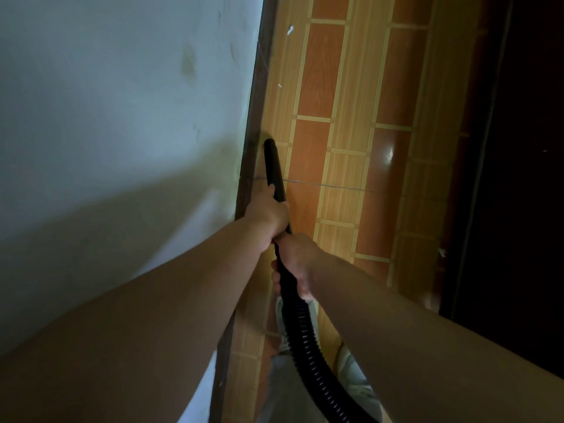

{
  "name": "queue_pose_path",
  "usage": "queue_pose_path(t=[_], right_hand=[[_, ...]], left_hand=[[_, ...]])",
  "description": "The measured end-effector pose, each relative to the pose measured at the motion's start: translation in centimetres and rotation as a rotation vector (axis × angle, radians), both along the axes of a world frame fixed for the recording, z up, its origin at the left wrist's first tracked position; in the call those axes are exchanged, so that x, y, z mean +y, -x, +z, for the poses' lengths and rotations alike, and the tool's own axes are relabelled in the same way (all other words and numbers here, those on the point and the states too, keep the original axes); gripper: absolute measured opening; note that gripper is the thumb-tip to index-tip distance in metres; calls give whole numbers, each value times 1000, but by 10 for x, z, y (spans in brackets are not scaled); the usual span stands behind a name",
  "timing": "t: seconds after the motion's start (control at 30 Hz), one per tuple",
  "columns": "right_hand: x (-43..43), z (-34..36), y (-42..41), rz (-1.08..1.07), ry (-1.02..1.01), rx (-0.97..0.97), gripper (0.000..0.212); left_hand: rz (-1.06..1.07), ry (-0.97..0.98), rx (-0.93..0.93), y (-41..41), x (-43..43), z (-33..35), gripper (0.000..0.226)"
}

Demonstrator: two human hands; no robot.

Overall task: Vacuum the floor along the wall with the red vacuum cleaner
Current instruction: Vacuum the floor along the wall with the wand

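In the head view, we hold the vacuum's black nozzle (274,169) with both hands in the middle of the frame; the left hand (268,213) is curled round the smooth rigid tube, and the right hand (294,265) just below it is wrapped round the cuff where the ribbed hose (308,340) begins; the hose runs off toward the lower right, and the red body of the cleaner is out of view. The nozzle tip sits at the seam where the floor (345,87) meets the dark skirting (258,117), just left of centre.

To do this stretch well, we judge that the tip should stay low and tight in that seam, gliding slowly toward the top of the frame; the left hand steers, the right feeds slack so the hose does not tug the tip off line; white scraps (290,29) lie ahead in the upper middle, near the skirting, and look light enough to lift in one pass.

The floor is glossy tile in orange-brown and tan wood-grain blocks with pale striped bands, hard and slick; the wall (122,102) at left is matt, pale and smudged; a pale shoe (354,374) shows at the bottom; the right edge is a dark, unclear panel (518,148).
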State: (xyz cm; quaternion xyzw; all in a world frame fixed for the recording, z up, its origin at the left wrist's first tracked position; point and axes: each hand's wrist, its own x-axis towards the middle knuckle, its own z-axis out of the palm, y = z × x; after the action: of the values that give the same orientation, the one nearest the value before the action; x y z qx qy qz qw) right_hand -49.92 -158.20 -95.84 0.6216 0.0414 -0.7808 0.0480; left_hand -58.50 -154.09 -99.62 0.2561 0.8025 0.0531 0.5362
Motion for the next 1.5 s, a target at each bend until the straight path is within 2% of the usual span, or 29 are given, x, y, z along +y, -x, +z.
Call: queue_pose_path(t=[0.53, 0.6, 0.7, 0.9, 1.03, 1.17, 1.3, 1.5], right_hand=[[41, 1, -21, -67, -67, -49, 31], [44, 0, -26, -84, -92, -37, 28], [43, -1, -32, -111, -110, -7, 24], [29, 1, -45, -139, -158, 17, 27], [13, 9, -56, -112, -168, -2, 30], [-2, 14, -59, -170, -146, -2, 33], [-1, 13, -56, -170, -183, 3, 25], [16, 5, -44, -80, -193, -16, 26]], left_hand=[[81, -23, -153, -17, 37, 7, 57], [110, 4, -187, -21, 39, 5, 50], [162, 9, -247, -27, 44, 9, 27], [155, -2, -214, -39, 37, 11, 47], [199, -12, -232, -46, 26, 12, 51], [276, -11, -290, -54, 14, 19, 50], [332, -27, -271, -55, 6, 19, 24], [365, -27, -217, -39, 15, 8, 35]])
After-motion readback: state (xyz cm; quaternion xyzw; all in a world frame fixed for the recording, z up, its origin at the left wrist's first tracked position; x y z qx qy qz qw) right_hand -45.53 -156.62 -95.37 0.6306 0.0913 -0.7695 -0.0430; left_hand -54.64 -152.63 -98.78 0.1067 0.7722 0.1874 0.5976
